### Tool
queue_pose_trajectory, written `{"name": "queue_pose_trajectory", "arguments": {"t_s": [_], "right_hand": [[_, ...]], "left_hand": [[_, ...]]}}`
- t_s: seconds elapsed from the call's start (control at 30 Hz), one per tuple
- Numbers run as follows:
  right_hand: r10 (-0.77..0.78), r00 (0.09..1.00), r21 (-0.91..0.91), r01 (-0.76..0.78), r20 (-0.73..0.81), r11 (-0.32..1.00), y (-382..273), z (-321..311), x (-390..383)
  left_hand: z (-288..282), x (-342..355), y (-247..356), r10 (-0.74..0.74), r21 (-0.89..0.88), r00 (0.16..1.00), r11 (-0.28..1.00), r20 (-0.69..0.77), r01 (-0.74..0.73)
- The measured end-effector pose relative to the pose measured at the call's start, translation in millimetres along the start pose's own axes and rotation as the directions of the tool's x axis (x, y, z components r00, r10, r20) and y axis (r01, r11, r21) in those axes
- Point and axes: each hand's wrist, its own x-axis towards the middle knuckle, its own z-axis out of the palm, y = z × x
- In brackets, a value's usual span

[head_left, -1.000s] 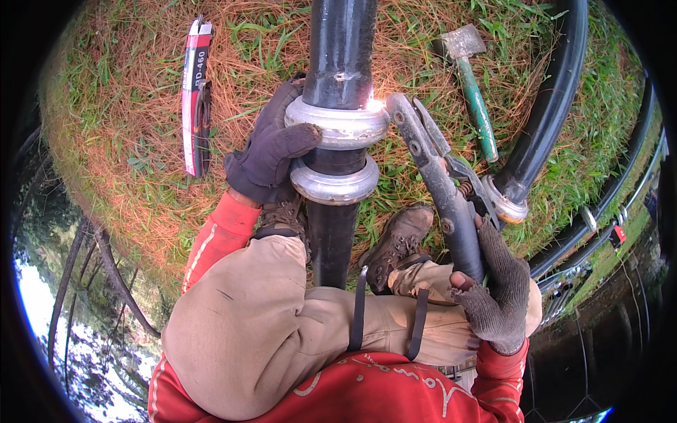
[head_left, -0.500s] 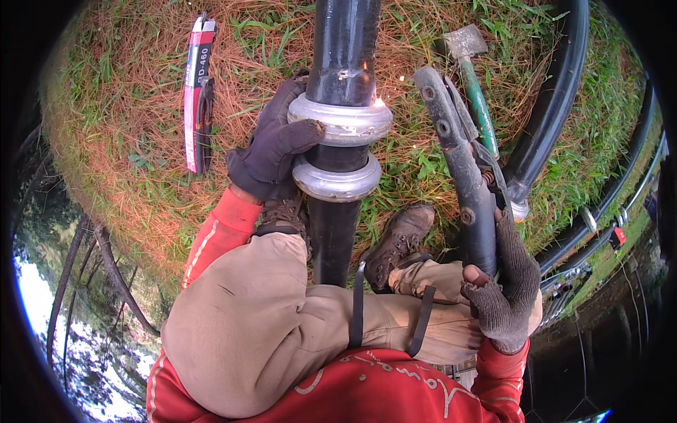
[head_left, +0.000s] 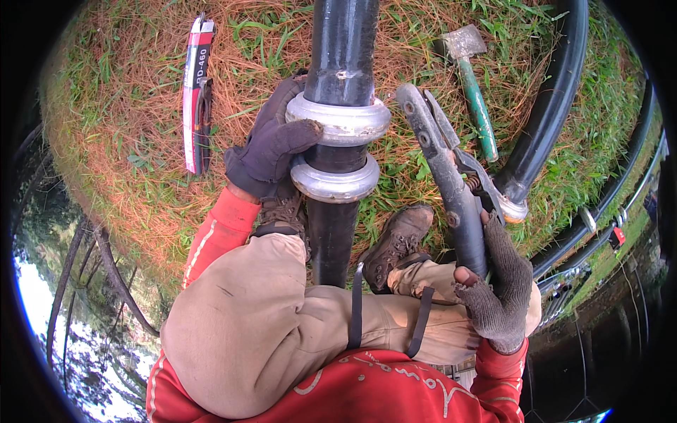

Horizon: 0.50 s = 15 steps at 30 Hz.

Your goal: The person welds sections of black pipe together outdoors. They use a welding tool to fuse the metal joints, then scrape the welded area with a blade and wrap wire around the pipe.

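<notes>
My left hand (head_left: 271,141), in a dark glove, grips the upper silver ring (head_left: 342,128) around an upright-looking black pipe (head_left: 342,49); a second silver ring (head_left: 337,182) sits lower on it. My right hand (head_left: 497,289), in a grey knitted glove with bare fingertips, is closed on a dark tubular welding holder (head_left: 455,201) with a lever and spring. The holder's worn tip is just right of the upper ring, apart from it. No glow shows at the ring.
A red, white and black packet (head_left: 191,99) lies at left on grass and pine needles. A green-handled hammer-like tool (head_left: 476,102) lies at right, beside a curved black pipe (head_left: 546,106) with a silver end. More pipes (head_left: 620,169) lie farther right. My boot (head_left: 398,247) is beside the pipe.
The bright sparks at the upper ring's right edge are gone. The holder in my right hand moved right from the ring, then slightly back left. My left hand stays put.
</notes>
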Motion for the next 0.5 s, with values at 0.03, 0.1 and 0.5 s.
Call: {"name": "queue_pose_trajectory", "arguments": {"t_s": [0.03, 0.1, 0.5], "right_hand": [[-0.015, 1.000, 0.003, 0.015, -0.007, 1.000, 1.0, 0.0, 0.2], [0.054, 0.998, 0.036, -0.055, 0.020, 0.998, 3.0, -0.4, 0.6], [-0.169, 0.986, -0.186, 0.167, 0.001, 0.968, 14.4, 0.1, 7.6]], "left_hand": [[-0.2, -0.1, 0.0, 0.008, -0.004, 1.000, 1.000, 0.007, -0.008], [-0.8, -0.3, 0.2, -0.002, 0.006, 1.000, 1.000, 0.004, 0.002], [-3.8, -2.1, -1.7, -0.002, 0.015, 1.000, 1.000, 0.005, 0.002]]}}
